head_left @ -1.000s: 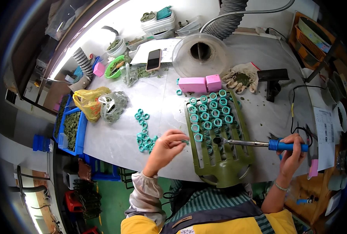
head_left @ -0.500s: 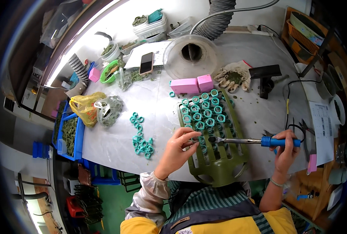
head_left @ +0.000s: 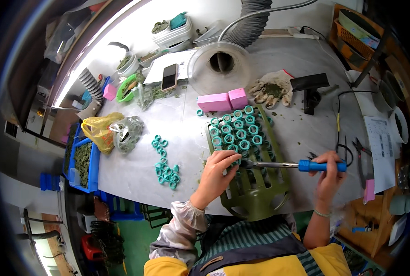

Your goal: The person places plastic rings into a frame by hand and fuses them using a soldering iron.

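My right hand point(head_left: 328, 177) is closed round the blue handle of a soldering iron point(head_left: 278, 165), whose metal shaft points left. Its tip is just beside the fingertips of my left hand point(head_left: 217, 175), which pinch a teal ring point(head_left: 237, 162) partly hidden by the fingers. Both hands work over an olive-green slotted plastic board point(head_left: 255, 200) near the front of the table. Rows of teal hexagonal rings point(head_left: 241, 134) stand on the board's far part, with pale contents inside. A loose pile of teal rings point(head_left: 169, 175) lies left of my left hand.
Two pink blocks point(head_left: 214, 102) lie behind the board. Farther back are a clear round hood point(head_left: 198, 73) on a duct, a phone point(head_left: 169, 77), a soiled glove point(head_left: 278, 80) and a black stand point(head_left: 311, 94). Bags point(head_left: 127, 133) and a blue tray point(head_left: 93, 168) sit left; pliers point(head_left: 360, 149) lie right.
The soldering iron and my right hand have shifted slightly left. My left hand has moved a little farther up the board, onto a teal ring. The whole view has shifted slightly.
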A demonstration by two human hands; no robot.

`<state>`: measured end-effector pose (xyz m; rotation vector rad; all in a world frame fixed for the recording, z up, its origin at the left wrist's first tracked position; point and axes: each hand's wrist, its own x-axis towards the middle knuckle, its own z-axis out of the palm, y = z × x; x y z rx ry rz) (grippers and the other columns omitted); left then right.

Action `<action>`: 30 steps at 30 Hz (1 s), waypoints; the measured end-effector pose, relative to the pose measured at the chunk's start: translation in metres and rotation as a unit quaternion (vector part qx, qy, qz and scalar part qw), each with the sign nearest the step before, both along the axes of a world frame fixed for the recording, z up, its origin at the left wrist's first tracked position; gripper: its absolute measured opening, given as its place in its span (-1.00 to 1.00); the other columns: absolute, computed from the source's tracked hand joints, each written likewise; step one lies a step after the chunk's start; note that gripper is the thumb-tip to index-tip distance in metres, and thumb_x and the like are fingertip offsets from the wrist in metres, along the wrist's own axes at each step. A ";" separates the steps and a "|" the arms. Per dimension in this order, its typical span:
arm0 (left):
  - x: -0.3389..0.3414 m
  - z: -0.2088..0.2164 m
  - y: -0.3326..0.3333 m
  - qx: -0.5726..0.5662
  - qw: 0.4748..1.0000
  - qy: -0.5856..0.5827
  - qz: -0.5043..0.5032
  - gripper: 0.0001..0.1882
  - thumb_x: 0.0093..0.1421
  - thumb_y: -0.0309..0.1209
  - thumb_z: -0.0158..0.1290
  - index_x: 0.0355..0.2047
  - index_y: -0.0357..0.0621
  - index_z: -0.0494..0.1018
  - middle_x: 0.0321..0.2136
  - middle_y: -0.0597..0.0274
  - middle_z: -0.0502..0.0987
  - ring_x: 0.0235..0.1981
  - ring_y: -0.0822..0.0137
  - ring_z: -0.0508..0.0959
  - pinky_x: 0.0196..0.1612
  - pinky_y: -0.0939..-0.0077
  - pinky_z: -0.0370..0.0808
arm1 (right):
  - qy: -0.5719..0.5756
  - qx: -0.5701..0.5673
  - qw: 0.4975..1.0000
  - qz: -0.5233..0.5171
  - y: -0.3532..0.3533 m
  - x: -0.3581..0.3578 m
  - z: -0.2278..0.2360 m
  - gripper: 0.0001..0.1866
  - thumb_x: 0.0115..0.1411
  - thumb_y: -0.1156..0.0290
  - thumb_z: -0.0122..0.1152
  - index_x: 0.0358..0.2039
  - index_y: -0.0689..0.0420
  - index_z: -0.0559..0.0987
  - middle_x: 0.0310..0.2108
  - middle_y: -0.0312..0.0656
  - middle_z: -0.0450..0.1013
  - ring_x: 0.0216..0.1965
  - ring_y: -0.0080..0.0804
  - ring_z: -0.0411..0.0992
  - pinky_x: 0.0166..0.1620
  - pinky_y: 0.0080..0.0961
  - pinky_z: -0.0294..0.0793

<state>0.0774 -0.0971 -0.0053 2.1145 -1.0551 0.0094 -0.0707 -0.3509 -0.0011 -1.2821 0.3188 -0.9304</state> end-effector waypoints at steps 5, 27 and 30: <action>0.005 0.001 0.006 0.010 1.000 -0.023 -0.008 -0.65 0.06 -0.59 0.19 -0.09 -0.16 0.53 -0.15 0.19 0.54 -0.10 0.14 0.51 -0.03 0.33 0.45 | -0.006 0.021 1.000 0.016 -0.012 -0.012 0.011 -0.71 0.29 0.44 -0.02 -0.57 0.26 0.48 -0.54 -0.17 0.42 -0.67 -0.49 0.35 -0.63 -0.60 0.36; 0.017 0.022 0.056 -0.085 0.958 0.262 0.081 -0.70 0.15 -0.64 0.14 -0.08 -0.23 0.52 -0.09 0.28 0.41 -0.15 0.46 0.53 -0.10 0.60 0.59 | 0.009 -0.006 0.998 -0.059 -0.021 -0.022 0.022 -0.67 0.31 0.34 -0.03 -0.57 0.23 0.45 -0.57 -0.23 0.38 -0.61 -0.50 0.37 -0.71 -0.64 0.31; 0.000 0.027 0.017 -0.087 0.969 0.231 0.033 -0.68 0.17 -0.67 0.10 -0.05 -0.24 0.52 -0.09 0.27 0.43 -0.14 0.43 0.53 -0.11 0.59 0.56 | 0.021 -0.009 0.998 -0.060 -0.025 -0.024 0.022 -0.67 0.31 0.34 -0.02 -0.57 0.24 0.46 -0.56 -0.22 0.40 -0.63 -0.52 0.37 -0.68 -0.64 0.33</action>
